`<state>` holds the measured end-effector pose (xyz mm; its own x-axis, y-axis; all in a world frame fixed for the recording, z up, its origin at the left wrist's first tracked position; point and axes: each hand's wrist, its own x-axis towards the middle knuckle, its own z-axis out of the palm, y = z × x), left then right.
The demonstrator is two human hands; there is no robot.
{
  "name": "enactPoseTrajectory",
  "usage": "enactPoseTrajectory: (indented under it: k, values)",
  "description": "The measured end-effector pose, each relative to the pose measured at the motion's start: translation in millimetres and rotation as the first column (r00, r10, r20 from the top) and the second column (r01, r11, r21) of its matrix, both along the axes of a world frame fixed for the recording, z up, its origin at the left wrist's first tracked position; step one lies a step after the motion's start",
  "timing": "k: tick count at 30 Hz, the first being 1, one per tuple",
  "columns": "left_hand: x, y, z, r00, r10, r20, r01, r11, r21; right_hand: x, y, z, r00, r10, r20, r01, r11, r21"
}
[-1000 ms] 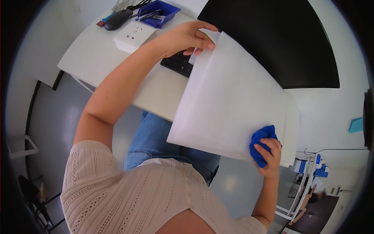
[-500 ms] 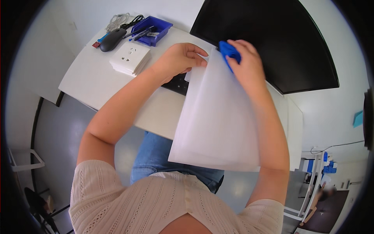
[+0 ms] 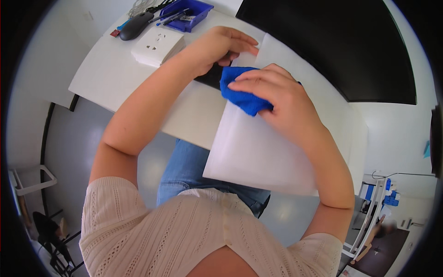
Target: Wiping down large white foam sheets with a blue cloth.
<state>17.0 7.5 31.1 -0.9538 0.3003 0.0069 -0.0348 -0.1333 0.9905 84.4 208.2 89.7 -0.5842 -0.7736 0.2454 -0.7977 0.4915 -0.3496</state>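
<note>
We look down on a white desk (image 3: 115, 74) whose near edge runs across the middle of the view, with a large black monitor screen (image 3: 332, 41) filling the upper right. Against that edge we hold a big white translucent sheet (image 3: 258, 147), tilted so its lower part hangs out over our blue jeans (image 3: 184, 171) while its upper end reaches toward the screen.

Our left hand (image 3: 221, 46) lies flat with fingers stretched out, pressing on the sheet's upper corner; it is not clenched around anything. Our right hand (image 3: 272, 92) is laid over a bright blue cloth (image 3: 240, 90), fingers curved and pinning it against the sheet's upper left part, just below the left hand. The two hands sit near each other but do not touch.

On the desk's far left corner rests a white socket plate (image 3: 157, 46), and beyond it a dark computer mouse (image 3: 136, 25). Beside the mouse stands a small blue tray (image 3: 196, 16) with pens (image 3: 173, 17) lying in it. A dark strip shows between the hands; we cannot tell what it is.
</note>
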Motion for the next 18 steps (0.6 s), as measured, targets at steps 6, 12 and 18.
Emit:
enactPoseTrajectory:
  k: [6, 12, 18]
  values:
    - [8, 16, 0, 0.981, 0.134, -0.143, -0.149, 0.983, -0.105, 20, 2, -10, 0.988, 0.012, -0.157, -0.023, 0.997, -0.07]
    - [14, 23, 3, 0.895, 0.158, -0.418, -0.321, 0.878, -0.355, 70, 4, -6, 0.972, 0.181, -0.149, -0.18, 0.984, 0.019]
    - [5, 19, -5, 0.856, 0.133, -0.499, -0.329, 0.886, -0.327, 103, 14, -32, 0.938, 0.104, -0.33, -0.16, 0.976, -0.146]
